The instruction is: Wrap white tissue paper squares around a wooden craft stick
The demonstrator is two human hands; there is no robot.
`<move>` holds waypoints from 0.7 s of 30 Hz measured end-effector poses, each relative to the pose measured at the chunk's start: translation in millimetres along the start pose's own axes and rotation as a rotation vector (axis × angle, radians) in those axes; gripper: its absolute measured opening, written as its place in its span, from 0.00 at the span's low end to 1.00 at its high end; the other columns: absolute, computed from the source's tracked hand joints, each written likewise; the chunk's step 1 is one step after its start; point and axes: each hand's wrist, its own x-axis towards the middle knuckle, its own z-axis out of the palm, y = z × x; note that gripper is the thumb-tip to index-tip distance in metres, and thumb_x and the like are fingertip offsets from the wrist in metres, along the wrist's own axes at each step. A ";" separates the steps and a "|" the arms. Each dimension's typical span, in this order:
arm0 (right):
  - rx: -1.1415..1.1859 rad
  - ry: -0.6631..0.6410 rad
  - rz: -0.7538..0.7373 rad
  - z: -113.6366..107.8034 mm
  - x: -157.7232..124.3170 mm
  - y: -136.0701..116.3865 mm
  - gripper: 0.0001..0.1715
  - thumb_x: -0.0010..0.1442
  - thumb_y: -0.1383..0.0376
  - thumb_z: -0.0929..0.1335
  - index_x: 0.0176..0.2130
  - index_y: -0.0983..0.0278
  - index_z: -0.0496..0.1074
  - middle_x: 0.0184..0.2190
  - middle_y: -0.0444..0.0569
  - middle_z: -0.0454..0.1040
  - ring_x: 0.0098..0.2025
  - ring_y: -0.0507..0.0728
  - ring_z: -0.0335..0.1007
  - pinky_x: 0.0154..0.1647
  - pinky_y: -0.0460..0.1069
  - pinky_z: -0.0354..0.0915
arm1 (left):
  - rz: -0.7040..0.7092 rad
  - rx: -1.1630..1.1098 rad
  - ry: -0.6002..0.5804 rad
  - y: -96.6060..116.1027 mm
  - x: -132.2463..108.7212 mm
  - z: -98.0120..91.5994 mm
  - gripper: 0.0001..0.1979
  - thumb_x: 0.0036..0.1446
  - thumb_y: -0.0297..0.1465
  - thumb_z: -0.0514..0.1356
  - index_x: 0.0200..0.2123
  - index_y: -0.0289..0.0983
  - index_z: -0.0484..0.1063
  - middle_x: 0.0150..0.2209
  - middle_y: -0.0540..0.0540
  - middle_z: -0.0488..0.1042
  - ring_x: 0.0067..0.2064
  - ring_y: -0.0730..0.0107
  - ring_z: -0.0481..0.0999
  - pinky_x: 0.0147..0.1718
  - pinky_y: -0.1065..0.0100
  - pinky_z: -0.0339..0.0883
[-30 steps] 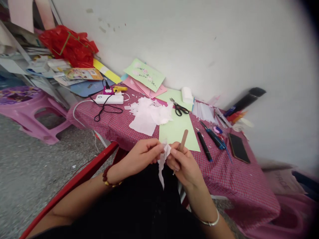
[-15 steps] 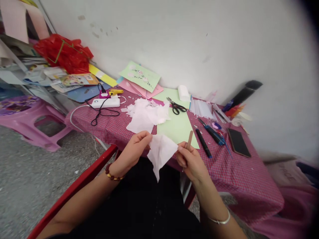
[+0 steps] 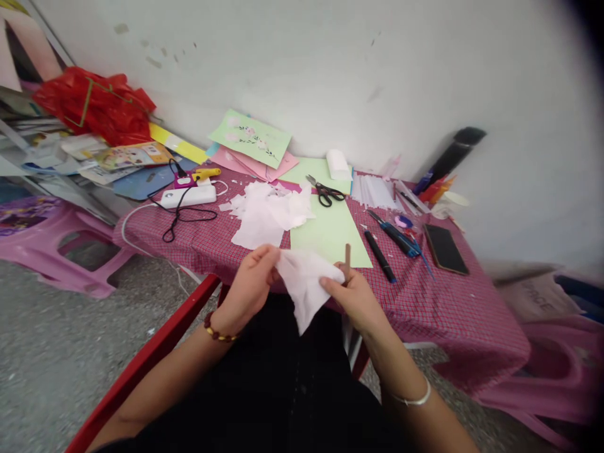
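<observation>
The step in hand looks like spreading 1 thin white paper piece (image 3: 306, 283) by the table's (image 3: 476, 314) near edge. The left hand (image 3: 250, 283) pinches its left corner; the right hand (image 3: 361, 299) holds its right corner and 1 stick (image 3: 348, 258). Next probably calls for gentle tension. Beyond: 1 pair of scissors (image 3: 319, 185); right, 1 phone (image 3: 447, 250).
</observation>
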 end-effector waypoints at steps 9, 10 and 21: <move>0.191 0.116 -0.013 13.3 8.7 2.4 0.15 0.50 0.62 0.72 0.28 0.62 0.61 0.12 0.32 0.55 0.12 0.44 0.45 0.13 0.43 0.42 | -0.165 0.218 -0.236 -12.3 -16.5 5.1 0.17 0.48 0.43 0.63 0.32 0.36 0.65 0.30 0.49 0.69 0.32 0.72 0.69 0.30 0.70 0.66; 0.189 0.105 -0.021 15.4 7.3 2.5 0.15 0.50 0.62 0.72 0.28 0.62 0.61 0.13 0.32 0.55 0.13 0.44 0.46 0.13 0.42 0.43 | -0.118 0.347 -0.258 -12.8 -19.8 6.1 0.17 0.46 0.40 0.65 0.32 0.35 0.66 0.30 0.50 0.69 0.32 0.72 0.68 0.30 0.71 0.64; 0.384 0.111 -0.021 -14.5 18.6 5.9 0.21 0.44 0.62 0.76 0.29 0.62 0.60 0.13 0.30 0.56 0.12 0.42 0.44 0.11 0.40 0.42 | -0.125 0.056 -0.017 -12.1 0.7 -1.5 0.16 0.47 0.41 0.64 0.29 0.34 0.67 0.20 0.53 0.68 0.19 0.77 0.66 0.19 0.74 0.61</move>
